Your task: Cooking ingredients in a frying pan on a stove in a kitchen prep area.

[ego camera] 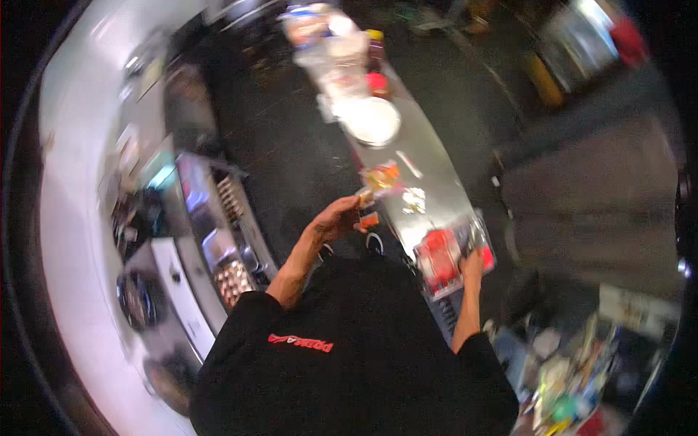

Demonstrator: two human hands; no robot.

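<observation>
My left hand (338, 215) is off the near-left edge of a long steel table, fingers curled around a small packet with an orange part (369, 220). Blur hides its exact kind. Just beyond those fingertips lies a clear bag with orange and yellow contents (383, 177). My right hand (471, 262) grips the right side of a clear plastic package with red contents (439, 256), at the table's near end. Crumpled shiny wrapping (414, 200) and a thin white-and-red strip (409, 164) rest between the hands and a round white container (373, 121).
Farther along the steel table (431, 141) are a red-topped jar (377, 84), a dark bottle with a yellow cap (375, 46) and several plastic bags (341, 60). Left stands a counter with egg trays (233, 280) and pans (136, 300). Assorted items (567, 381) pile up at lower right.
</observation>
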